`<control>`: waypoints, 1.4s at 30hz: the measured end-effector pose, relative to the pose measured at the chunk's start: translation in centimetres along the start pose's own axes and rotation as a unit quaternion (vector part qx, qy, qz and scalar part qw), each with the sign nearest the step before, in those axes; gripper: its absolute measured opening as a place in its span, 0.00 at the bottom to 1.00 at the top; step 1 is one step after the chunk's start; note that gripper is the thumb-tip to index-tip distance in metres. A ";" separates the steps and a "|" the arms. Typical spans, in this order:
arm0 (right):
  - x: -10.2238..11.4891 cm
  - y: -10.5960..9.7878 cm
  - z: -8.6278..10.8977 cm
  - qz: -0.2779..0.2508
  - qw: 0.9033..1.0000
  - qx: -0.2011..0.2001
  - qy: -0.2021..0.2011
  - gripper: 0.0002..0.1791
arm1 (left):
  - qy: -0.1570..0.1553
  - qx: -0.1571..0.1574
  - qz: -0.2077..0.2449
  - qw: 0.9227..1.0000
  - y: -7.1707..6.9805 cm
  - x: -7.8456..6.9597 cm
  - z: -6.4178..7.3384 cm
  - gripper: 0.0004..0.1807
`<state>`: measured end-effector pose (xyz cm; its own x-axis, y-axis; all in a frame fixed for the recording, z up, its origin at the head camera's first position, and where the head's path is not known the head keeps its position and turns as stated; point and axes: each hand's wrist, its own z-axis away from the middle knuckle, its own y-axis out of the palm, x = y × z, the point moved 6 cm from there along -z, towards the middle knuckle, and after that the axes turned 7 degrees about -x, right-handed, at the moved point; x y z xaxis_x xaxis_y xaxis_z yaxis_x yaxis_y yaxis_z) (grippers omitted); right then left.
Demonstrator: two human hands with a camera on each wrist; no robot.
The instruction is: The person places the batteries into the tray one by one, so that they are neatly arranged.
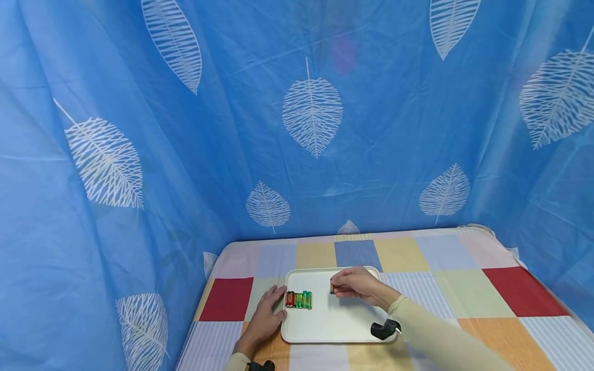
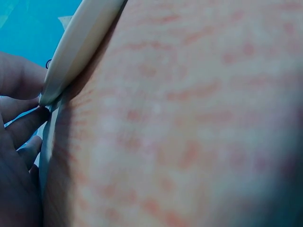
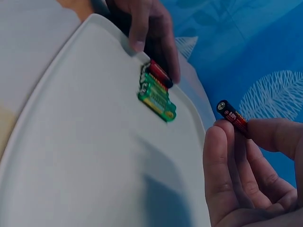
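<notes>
My right hand (image 1: pixel 358 284) pinches a small black-and-red battery (image 3: pixel 232 116) between thumb and fingertips, held above the white tray (image 1: pixel 334 324). One end of that battery points out past the fingers in the right wrist view. At the tray's left side lies a row of batteries (image 1: pixel 303 300), red ones on the left and green ones on the right, packed side by side. My left hand (image 1: pixel 265 319) rests along the tray's left edge. Its thumb is at the rim, and its fingers stretch along the outside with nothing held.
A patchwork cloth (image 1: pixel 492 293) covers the table under the tray. Blue curtains (image 1: pixel 371 129) with white leaf prints hang behind the table and at both sides. The right forearm (image 1: pixel 441 335) reaches over the tray's right side.
</notes>
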<state>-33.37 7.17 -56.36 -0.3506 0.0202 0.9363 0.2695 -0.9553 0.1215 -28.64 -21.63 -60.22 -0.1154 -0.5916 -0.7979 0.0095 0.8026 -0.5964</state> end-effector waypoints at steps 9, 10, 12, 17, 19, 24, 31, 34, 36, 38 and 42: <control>-0.9 3.5 -1.4 0.000 1.000 0.003 0.003 0.19 | 0.007 -0.002 0.000 1.000 0.1 -0.1 0.1 0.37; -1.0 3.9 -1.5 -0.001 1.000 0.004 0.003 0.19 | 0.007 -0.002 -0.001 1.000 0.1 0.0 0.1 0.37; -1.1 4.5 -1.8 -0.002 1.000 0.002 0.002 0.19 | 0.006 -0.002 -0.001 1.000 0.1 0.0 0.1 0.37; -1.2 6.0 -2.3 0.006 1.000 -0.009 0.002 0.16 | 0.001 0.000 -0.009 1.000 0.1 0.1 0.0 0.37; -1.2 6.7 -2.5 0.014 1.000 -0.011 -0.003 0.16 | -0.002 0.001 -0.012 1.000 0.1 0.1 -0.1 0.37; -1.1 8.3 -2.8 0.039 0.999 -0.024 -0.014 0.13 | -0.003 0.001 -0.013 1.000 -0.1 0.1 -0.3 0.36; -1.5 9.3 -3.3 0.066 0.996 -0.065 -0.014 0.06 | 0.000 0.002 -0.009 1.000 0.0 0.0 -0.3 0.37; -1.8 9.5 -3.4 0.065 0.995 -0.072 -0.008 0.05 | 0.002 0.003 -0.006 1.000 0.1 0.0 -0.2 0.37; -2.0 9.5 -3.5 0.062 0.995 -0.075 -0.004 0.06 | 0.003 0.002 -0.006 1.000 0.1 0.0 -0.2 0.37; -2.1 9.6 -3.5 0.061 0.995 -0.077 0.000 0.06 | 0.003 0.001 -0.006 1.000 0.1 0.0 -0.2 0.37; -2.1 9.6 -3.4 0.063 0.995 -0.082 0.004 0.06 | 0.001 -0.001 -0.004 1.000 0.0 0.0 -0.1 0.36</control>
<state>-33.11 -3.02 -58.30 -0.3310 -0.1043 0.9378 0.1618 -0.9854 -0.0525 -28.77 -21.61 -60.26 -0.1182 -0.5986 -0.7923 0.0055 0.7975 -0.6033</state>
